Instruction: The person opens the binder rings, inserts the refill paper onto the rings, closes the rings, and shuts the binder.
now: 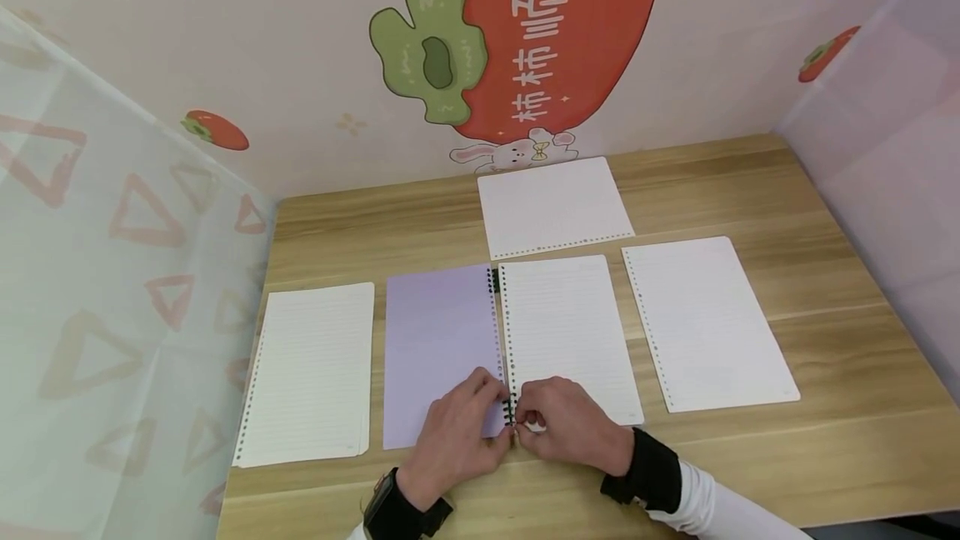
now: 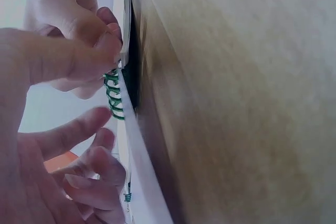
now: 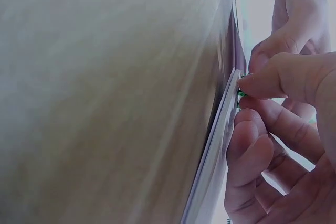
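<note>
A loose-leaf notebook lies open, with a purple cover (image 1: 438, 340) on the left and a stack of lined paper (image 1: 566, 332) on the right. Short dark-green binder rings (image 2: 113, 95) sit at the near end of its spine; another set shows at the far end. My left hand (image 1: 465, 432) has its thumb and index finger at the near rings, the other fingers curled over the purple side. Opposite it, my right hand (image 1: 566, 423) pinches the same rings between thumb and index finger. Both hands' fingertips partly hide the rings.
Punched lined sheets (image 1: 307, 373) lie to the left, another white sheet (image 1: 708, 323) to the right, and one more sheet (image 1: 555, 207) sits behind the notebook. The wooden table (image 1: 840, 440) meets printed cloth walls at the back and sides.
</note>
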Motion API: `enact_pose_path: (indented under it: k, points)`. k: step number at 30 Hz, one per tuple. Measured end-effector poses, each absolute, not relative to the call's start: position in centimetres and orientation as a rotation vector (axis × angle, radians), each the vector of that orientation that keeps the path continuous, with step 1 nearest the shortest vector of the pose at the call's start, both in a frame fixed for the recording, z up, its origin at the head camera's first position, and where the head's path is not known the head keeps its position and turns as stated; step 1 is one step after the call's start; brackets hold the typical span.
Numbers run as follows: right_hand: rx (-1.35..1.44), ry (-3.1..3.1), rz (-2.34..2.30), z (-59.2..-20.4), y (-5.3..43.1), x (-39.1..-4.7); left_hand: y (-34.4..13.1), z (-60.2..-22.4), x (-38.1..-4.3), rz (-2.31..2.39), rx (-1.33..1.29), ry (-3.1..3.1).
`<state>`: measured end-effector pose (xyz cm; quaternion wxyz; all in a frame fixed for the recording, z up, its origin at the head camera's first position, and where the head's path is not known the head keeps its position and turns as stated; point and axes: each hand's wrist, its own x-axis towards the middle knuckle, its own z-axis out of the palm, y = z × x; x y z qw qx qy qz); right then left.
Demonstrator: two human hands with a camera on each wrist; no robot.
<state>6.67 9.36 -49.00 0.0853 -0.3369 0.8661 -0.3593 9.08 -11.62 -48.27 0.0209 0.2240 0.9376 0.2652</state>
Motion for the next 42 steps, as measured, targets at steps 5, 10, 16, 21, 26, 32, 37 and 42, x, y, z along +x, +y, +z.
enact_pose_path:
  k: [5,10,16,21,26,32,37,42]
  points:
    - [-1.001,2.576,-1.079,-49.0,9.6,6.5,-11.4,-48.3,8.7,0.826,0.696,2.904]
    - [-1.001,2.605,-1.076,-49.0,9.8,6.5,-11.4,-48.4,8.5,0.821,0.702,2.908]
    - [-0.933,2.611,-1.047,-49.0,10.2,6.5,-11.5,-48.7,8.3,0.800,0.666,2.907]
    - [-0.895,2.564,-0.997,-48.7,10.9,6.5,-11.5,-48.7,8.3,0.761,0.644,2.858]
    - [-0.833,2.562,-1.039,-47.6,13.1,5.4,-11.8,-48.0,7.7,0.737,0.633,2.822]
    - [-0.617,2.745,-1.072,-46.7,18.4,2.4,-11.2,-47.3,6.1,0.729,0.740,2.875]
    - [-0.490,2.903,-1.097,-46.4,23.9,0.0,-8.6,-46.2,3.8,0.681,0.936,2.851]
    - [-0.307,3.073,-0.988,-46.5,29.2,-1.5,-4.1,-45.2,1.6,0.567,1.151,2.753]
